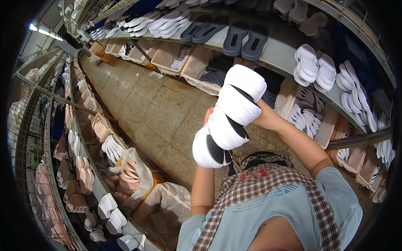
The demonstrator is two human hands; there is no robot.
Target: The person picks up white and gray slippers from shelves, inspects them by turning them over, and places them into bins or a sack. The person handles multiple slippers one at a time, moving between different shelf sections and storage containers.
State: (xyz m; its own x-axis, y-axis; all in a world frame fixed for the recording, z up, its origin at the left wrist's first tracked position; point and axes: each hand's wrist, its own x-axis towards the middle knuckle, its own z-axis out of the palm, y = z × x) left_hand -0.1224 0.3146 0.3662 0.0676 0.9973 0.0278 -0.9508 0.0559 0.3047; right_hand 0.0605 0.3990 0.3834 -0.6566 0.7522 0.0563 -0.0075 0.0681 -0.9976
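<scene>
In front of my chest I hold a stack of white slippers (228, 119) with thick, puffy straps and black insides. The pieces overlap in a slanting row, from the upper right down to the lower left. My left hand (208, 114) is at the stack's left side; only its fingertips show, and the rest is behind the slippers. At the right side, my right hand (264, 116) grips the stack, its fingers partly hidden beneath it.
A shelf (276, 69) curves across the far side with grey slipper soles (253, 42) and white soles (305, 62). Lined bins (165, 58) holding more pieces stand below. To the left, another rack bears white and pink soles (85, 175). A tiled floor (146, 100) runs between the racks.
</scene>
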